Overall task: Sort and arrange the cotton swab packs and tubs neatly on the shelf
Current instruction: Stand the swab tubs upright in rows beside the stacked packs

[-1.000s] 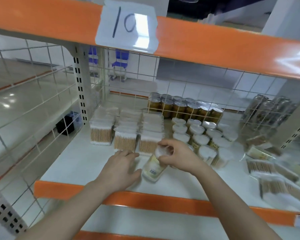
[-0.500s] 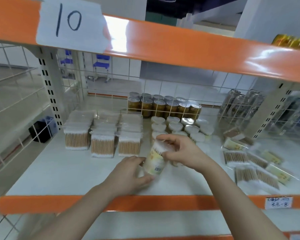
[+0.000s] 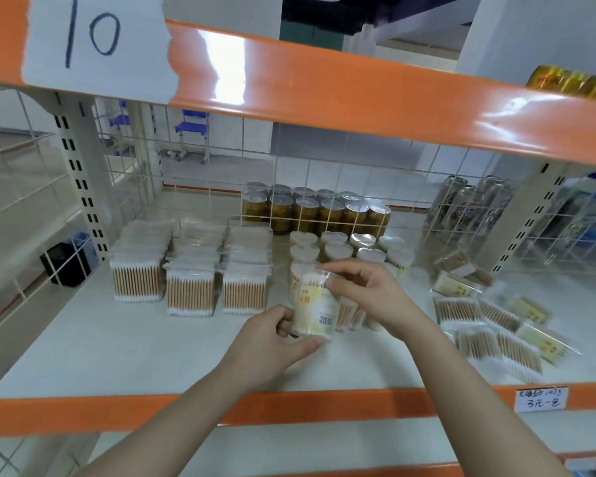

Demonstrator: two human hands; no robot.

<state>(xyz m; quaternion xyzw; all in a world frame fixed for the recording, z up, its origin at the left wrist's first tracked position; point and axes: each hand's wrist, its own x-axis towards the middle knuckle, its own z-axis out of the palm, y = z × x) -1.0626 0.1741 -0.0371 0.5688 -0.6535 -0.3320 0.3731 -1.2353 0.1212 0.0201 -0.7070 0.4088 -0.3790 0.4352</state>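
Head view: both hands, left [image 3: 269,342] and right [image 3: 369,297], grasp one tub [image 3: 315,309]; three pack rows [image 3: 190,270].

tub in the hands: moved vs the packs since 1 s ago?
Yes. The tub has been tipped from lying toward upright, its base near the left hand, still in front of the upright packs.

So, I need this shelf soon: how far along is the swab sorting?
Roughly half. Done: square packs in three tidy rows, tubs grouped behind the hands. In hand: one tub, left hand at its base, right hand at its top. Left: loose packs scattered on the right.
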